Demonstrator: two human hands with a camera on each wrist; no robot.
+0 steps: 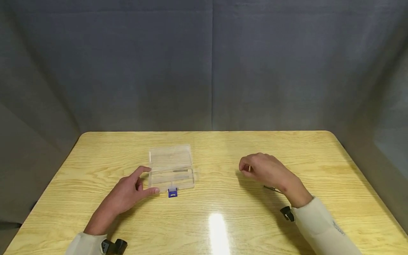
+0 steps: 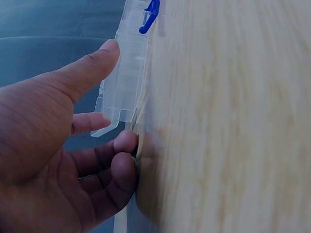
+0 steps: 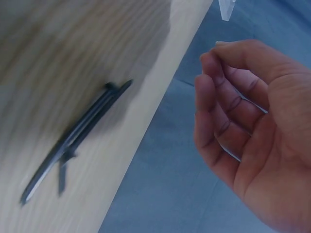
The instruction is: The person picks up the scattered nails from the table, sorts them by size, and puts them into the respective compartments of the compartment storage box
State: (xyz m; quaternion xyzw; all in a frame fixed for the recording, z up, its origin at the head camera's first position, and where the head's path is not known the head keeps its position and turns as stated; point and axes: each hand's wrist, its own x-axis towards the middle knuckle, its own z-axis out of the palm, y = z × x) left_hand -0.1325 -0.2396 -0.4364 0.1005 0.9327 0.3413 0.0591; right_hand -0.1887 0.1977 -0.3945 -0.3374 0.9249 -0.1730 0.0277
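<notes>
Left sleeve (image 1: 84, 245): pale, at the near left, a black device (image 1: 114, 247) fixed at the wrist
Left hand (image 1: 127, 194): touches the left side of a clear box (image 1: 185, 188); thumb and forefinger stand apart, the thumb at the front corner, the forefinger toward the rear; the left wrist view shows the other fingers curled, tips down near the tabletop (image 1: 204, 209)
Clear box: lies open left of centre on the wood-grain surface, its lid (image 1: 170, 156) laid back on the far side, a blue latch (image 1: 173, 192) hanging at the front
Slim dark piece (image 1: 180, 171): lies in the rear compartment, toward its right end
Grey curtain (image 1: 143, 71): hangs behind and at both sides
Right hand (image 1: 262, 170): held above the surface, well apart from the box; fingers curled and close together, thumb tip by the forefinger tip
Dark nail-like pieces (image 3: 77, 138): at least two, bunched on the surface below the right wrist, partly hidden in the head view
Right sleeve (image 1: 325, 226): pale, a second black device (image 1: 287, 214) beside its cuff
</notes>
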